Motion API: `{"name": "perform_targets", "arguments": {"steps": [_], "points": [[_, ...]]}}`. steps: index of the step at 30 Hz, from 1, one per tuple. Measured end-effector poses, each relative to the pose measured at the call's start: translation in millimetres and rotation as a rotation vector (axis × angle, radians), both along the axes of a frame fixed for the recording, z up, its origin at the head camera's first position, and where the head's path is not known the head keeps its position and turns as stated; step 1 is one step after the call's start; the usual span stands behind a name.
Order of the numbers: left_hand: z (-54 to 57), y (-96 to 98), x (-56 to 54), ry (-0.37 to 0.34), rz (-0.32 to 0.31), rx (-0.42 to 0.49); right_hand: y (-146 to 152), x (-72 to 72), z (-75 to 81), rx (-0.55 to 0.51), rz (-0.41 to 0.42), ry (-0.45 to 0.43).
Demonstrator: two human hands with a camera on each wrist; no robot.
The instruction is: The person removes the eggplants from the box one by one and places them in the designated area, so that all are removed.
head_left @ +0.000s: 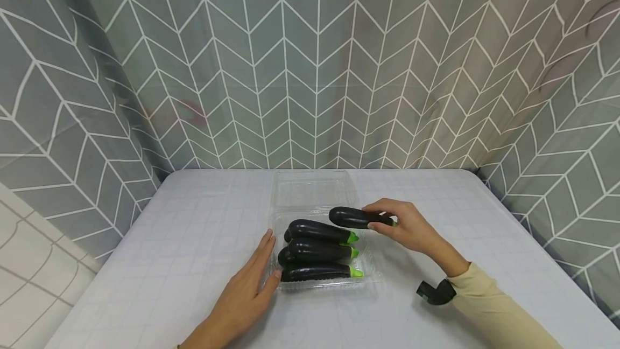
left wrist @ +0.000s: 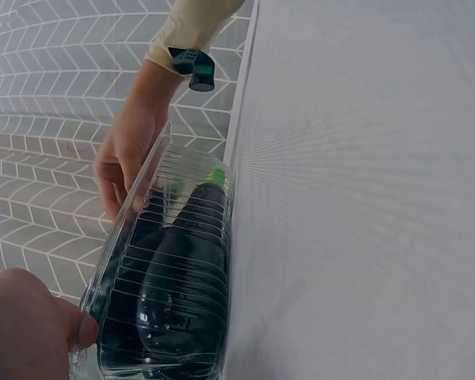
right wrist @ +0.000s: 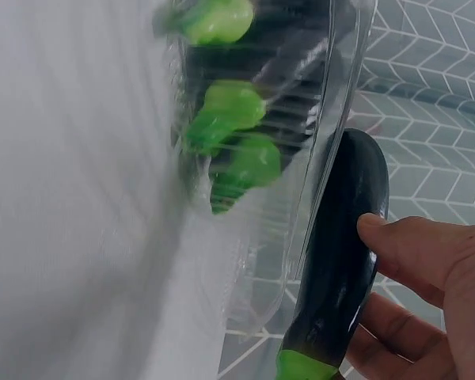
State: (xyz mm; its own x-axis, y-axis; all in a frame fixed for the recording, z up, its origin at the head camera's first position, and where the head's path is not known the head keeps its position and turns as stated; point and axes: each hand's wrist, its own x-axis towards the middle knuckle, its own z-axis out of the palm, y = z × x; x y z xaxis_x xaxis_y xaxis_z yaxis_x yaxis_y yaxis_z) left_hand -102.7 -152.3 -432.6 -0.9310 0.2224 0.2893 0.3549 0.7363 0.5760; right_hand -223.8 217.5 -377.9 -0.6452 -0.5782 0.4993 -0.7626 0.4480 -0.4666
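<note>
A clear plastic clamshell box (head_left: 369, 265) stands on the table with its lid (head_left: 314, 192) folded back. Several dark eggplants (head_left: 317, 250) with bright green stem ends lie in it, stems pointing right. My right hand (head_left: 407, 226) pinches another eggplant (head_left: 350, 218) near its stem end, over the box's back right part. The thumb lies on one side of this eggplant (right wrist: 336, 245) and the fingers on the other in the right wrist view. Along the box's left side lies my left hand (head_left: 247, 290), fingers extended, its thumb (left wrist: 85, 328) at the rim in the left wrist view.
A white cloth with faint grid lines covers the table (head_left: 194, 230). Grey chevron-patterned curtains (head_left: 315, 69) hang behind it and at both sides. A black curved device (head_left: 436, 291) sits at my right wrist, beside the beige sleeve (head_left: 494, 306).
</note>
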Motion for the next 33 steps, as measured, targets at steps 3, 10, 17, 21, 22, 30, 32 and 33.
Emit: {"name": "perform_targets", "arguments": {"steps": [3, 10, 17, 21, 22, 30, 32, 33], "points": [[-0.3, -0.1, -0.1, -0.006, 0.0, 0.004, 2.5, -2.1, -0.4, 0.01, -0.023, 0.0], [-0.3, 0.0, -0.5, -0.007, 0.0, 0.005, 8.9, -9.0, -0.5, 0.014, -0.051, 0.006], [0.2, 0.3, 0.6, 0.001, 0.0, 0.002, 13.8, -19.1, -0.6, 0.025, -0.067, 0.002], [0.1, 0.4, 0.7, 0.007, -0.001, 0.001, 15.7, -22.8, 0.9, 0.035, -0.081, -0.005], [0.1, 0.4, 0.6, 0.007, -0.001, 0.0, 16.0, -23.8, 1.0, 0.039, -0.085, -0.007], [-1.2, 0.0, 0.1, 0.007, 0.002, -0.001, 22.2, -31.9, 1.2, 0.08, -0.127, -0.009], [-1.3, -0.1, 0.2, 0.003, 0.003, 0.002, 24.1, -33.8, 1.2, 0.092, -0.14, -0.015], [-1.4, -0.1, 0.4, 0.002, 0.003, 0.004, 24.9, -35.0, 1.2, 0.096, -0.145, -0.02]]}}
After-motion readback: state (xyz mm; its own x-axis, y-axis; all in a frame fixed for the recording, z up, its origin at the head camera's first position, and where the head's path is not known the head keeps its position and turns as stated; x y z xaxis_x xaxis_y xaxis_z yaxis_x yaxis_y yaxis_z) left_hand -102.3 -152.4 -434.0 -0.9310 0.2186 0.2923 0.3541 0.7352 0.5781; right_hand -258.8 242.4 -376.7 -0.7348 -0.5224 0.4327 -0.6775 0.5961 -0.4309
